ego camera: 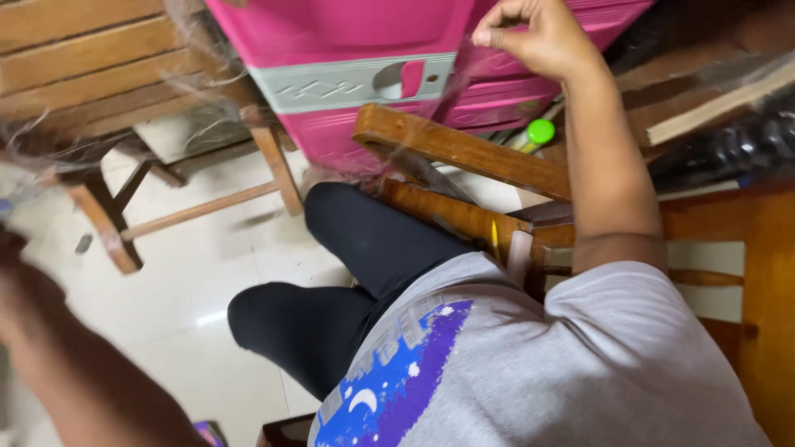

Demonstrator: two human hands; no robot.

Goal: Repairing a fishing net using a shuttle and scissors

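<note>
My right hand [538, 37] is raised at the top of the view, in front of a pink plastic drawer cabinet [331, 33]. Its thumb and fingertips are pinched together on hazy, translucent wispy strands [464, 91] that trail down toward a brown wooden frame [455, 149]. More of these wispy strands [199, 50] stretch to the left across a wooden bench. My left forearm [83, 372] is a blur at the lower left. My left hand [10, 248] sits at the left edge, too smeared to show its fingers. My legs in black trousers [356, 248] lie between the arms.
A wooden slatted bench [99, 74] stands at the upper left on a white tiled floor [190, 273]. A green round cap [540, 131] lies behind the wooden frame. An orange-brown wooden chair [762, 273] is on the right, with planks and dark clutter [729, 99] above it.
</note>
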